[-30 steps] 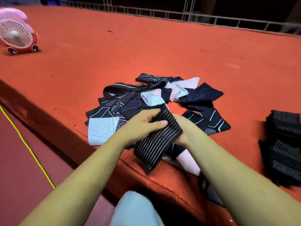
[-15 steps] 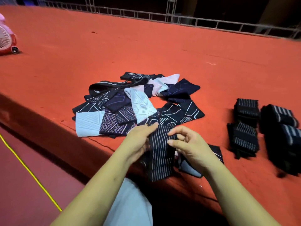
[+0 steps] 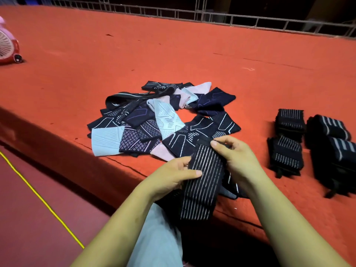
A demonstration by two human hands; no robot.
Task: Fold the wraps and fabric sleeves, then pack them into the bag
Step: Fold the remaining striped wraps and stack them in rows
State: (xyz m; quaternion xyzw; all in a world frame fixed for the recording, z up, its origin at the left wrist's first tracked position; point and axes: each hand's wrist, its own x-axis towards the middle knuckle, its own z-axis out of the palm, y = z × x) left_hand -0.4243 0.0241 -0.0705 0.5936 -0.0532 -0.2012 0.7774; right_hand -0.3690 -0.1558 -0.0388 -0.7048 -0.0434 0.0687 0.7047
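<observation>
We found the black wrap with thin white stripes [image 3: 204,182] held at the near edge of the orange carpeted platform [image 3: 134,54], its lower end hanging over that edge beside a grey trouser leg [image 3: 158,237]. The left hand [image 3: 173,176] gripped the wrap's left border, thumb on top and fingers curled beneath. The right hand [image 3: 237,157] pinched the top end between thumb and forefinger. That end seemed folded over, though the dark cloth blurred there and we could not be sure.

Just beyond the hands lay a loose pile of fabric sleeves [image 3: 159,120] in navy, black, pale blue and pink, with line patterns. Well to the right sat a stack of folded wraps [image 3: 289,143], with a second stack [image 3: 335,151] just beside it.

The platform ran back to a metal railing [image 3: 231,18] with darkness behind. A pink fan [image 3: 7,47] stood at the far left, and a yellow cord [image 3: 38,197] crossed the darker red floor below.
</observation>
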